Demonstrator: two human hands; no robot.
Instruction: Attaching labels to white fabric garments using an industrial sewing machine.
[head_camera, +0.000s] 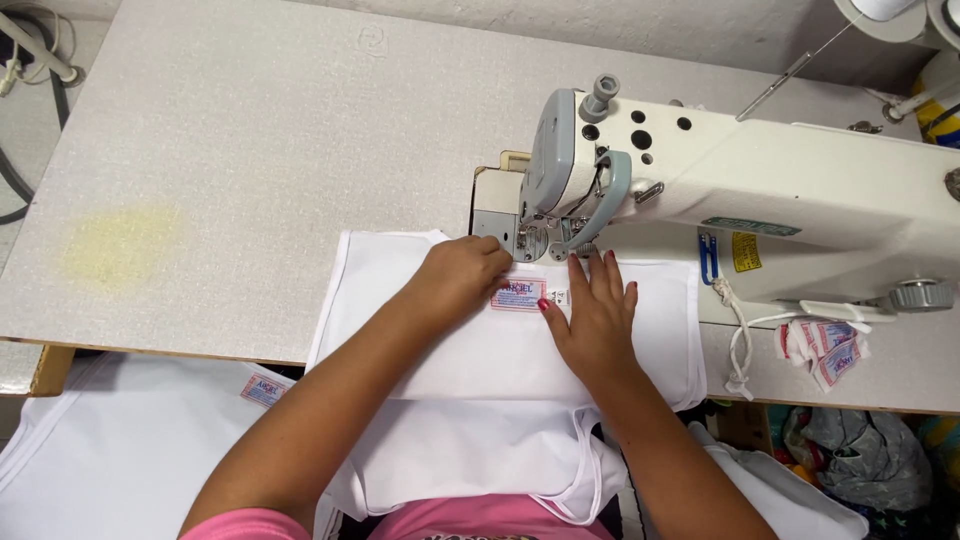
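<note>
Two hands on the label at the needle

We see our left hand (462, 277) curled, fingertips pinching the small label's (519, 294) left end; our right hand (592, 315) lies spread flat just beside its right end. It lies crosswise on the white garment (480, 350), directly before the sewing machine's (740, 190) presser foot (532, 243). Bare table (250, 150) opens leftward; spare labels (825, 350) sit well right.

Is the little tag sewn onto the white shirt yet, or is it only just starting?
Looks like just starting. The small pink-edged label lies flat on the white garment, right before the presser foot of the sewing machine. The left hand pins its edge; the right hand flattens the cloth. Stitches are too small to tell. Another labelled white piece lies lower left, and spare labels wait at right.
</note>
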